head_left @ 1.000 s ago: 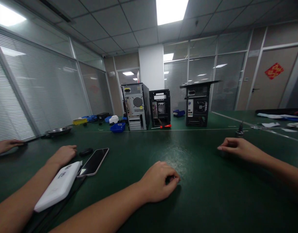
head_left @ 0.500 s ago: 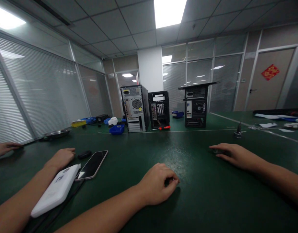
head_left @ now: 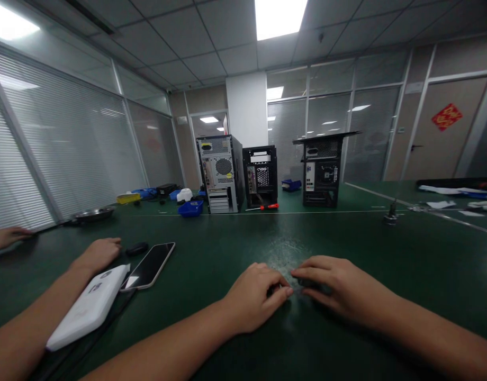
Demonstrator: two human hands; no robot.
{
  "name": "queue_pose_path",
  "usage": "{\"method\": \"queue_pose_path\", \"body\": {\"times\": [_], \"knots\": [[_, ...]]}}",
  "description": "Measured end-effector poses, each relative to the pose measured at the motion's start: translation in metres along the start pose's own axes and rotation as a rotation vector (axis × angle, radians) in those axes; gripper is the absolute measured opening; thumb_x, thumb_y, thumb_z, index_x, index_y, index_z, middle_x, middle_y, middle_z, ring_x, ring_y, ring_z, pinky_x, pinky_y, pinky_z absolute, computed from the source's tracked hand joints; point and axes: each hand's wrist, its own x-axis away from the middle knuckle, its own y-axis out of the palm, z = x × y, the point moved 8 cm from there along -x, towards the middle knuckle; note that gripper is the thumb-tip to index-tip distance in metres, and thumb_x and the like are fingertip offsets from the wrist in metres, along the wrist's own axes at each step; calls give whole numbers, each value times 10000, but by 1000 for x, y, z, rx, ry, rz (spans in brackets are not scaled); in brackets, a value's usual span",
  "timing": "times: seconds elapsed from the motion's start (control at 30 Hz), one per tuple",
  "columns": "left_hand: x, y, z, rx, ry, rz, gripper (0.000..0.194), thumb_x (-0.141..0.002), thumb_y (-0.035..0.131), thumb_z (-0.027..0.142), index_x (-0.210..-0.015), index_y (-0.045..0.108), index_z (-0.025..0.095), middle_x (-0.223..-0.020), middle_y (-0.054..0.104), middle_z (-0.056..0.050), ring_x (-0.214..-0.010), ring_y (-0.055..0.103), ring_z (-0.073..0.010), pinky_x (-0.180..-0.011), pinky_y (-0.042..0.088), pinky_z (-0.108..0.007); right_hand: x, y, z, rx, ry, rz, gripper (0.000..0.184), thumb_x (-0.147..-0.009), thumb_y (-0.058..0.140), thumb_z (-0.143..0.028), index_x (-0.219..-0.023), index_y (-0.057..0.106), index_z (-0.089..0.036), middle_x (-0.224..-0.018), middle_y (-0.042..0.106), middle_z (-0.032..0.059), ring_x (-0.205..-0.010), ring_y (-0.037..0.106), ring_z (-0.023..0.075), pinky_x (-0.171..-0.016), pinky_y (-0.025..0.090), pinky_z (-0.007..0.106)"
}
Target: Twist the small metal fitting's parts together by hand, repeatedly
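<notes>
My left hand (head_left: 259,297) rests on the green tabletop (head_left: 212,238) with its fingers curled in and thumb and forefinger brought together. Whatever it may hold is hidden or too small to name. Just right of it, my right hand (head_left: 336,286) hovers low over the table, fingers stretched and a gap between them and the thumb. Nothing shows in that gap. The fingertips of the two hands nearly meet. Farther off, a red-handled screwdriver (head_left: 269,206) lies by a small black computer case (head_left: 261,185).
Two more computer cases stand at the back, one grey-backed (head_left: 219,180) and one black (head_left: 322,177). Blue bins (head_left: 190,208) sit near them. At left lie a smartphone (head_left: 150,266), a white power bank (head_left: 90,304) and another person's hand (head_left: 96,255). A small metal object (head_left: 391,216) stands at right.
My right hand has moved left and nearer, from the right part of the table to beside my left hand. My left hand has stayed almost in place.
</notes>
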Motion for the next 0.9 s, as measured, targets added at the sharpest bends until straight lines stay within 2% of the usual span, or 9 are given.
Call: {"method": "queue_pose_path", "body": {"times": [0.07, 0.13, 0.27, 0.43, 0.53, 0.67, 0.77, 0.9], "knots": [[0, 1, 1, -25, 13, -3, 186, -977, 525, 320, -877, 616, 191, -803, 611, 9, -812, 532, -162, -766, 358, -292, -2, 7, -17, -2, -34, -10, 368, -913, 546, -298, -1274, 612, -310, -1144, 655, 42, -1010, 629, 169, -872, 521, 325], [0, 2, 1, -36, 28, -11, 182, -974, 521, 289, -840, 586, 185, -787, 593, 8, -811, 527, -159, -758, 355, -287, -2, 13, -23, -19, -35, -11, 358, -912, 550, -283, -1265, 602, -294, -1129, 660, 36, -1007, 630, 167, -876, 520, 328], [0, 3, 1, -40, 29, -8, 171, -973, 507, 275, -839, 563, 185, -779, 577, 6, -796, 518, -159, -750, 351, -288, -2, 17, -22, -62, -11, 5, 309, -920, 534, -258, -1224, 590, -264, -1137, 655, 31, -1030, 623, 160, -904, 514, 335], [0, 1, 0, -59, 2, 21, 168, -954, 495, 254, -808, 540, 183, -758, 556, 4, -767, 505, -159, -735, 348, -296, -3, 15, -21, -62, -18, 18, 413, -905, 507, -174, -1310, 510, -250, -1216, 629, 51, -1097, 604, 168, -963, 502, 362], [-1, -3, -1, -68, -26, 44, 212, -979, 455, 269, -811, 551, 184, -751, 557, -1, -760, 505, -164, -740, 348, -306, -2, 12, -14, -62, -8, 72, 388, -924, 444, -173, -1304, 501, -229, -1235, 609, 76, -1133, 586, 173, -992, 486, 372], [0, -5, -3, -34, -57, 59, 179, -971, 488, 272, -897, 633, 200, -805, 617, -9, -804, 528, -177, -769, 349, -319, 1, 11, 7, -149, 144, 101, 383, -962, 372, -239, -1340, 427, -205, -1226, 577, 100, -1096, 592, 164, -963, 497, 359], [0, -4, -2, 3, -31, 60, 141, -937, 563, 257, -1026, 672, 238, -878, 668, 3, -851, 546, -181, -797, 347, -322, 3, 10, 6, -198, 188, 45, 380, -972, 361, -291, -1343, 400, -213, -1234, 548, 98, -1104, 576, 168, -970, 484, 371], [1, 0, 2, -8, 60, 31, 154, -947, 595, 313, -1061, 690, 272, -905, 690, 16, -874, 558, -176, -821, 337, -327, 1, 14, -12, -201, 144, -99, 312, -953, 424, -385, -1211, 497, -225, -1164, 546, 79, -999, 583, 176, -894, 493, 390]]}}
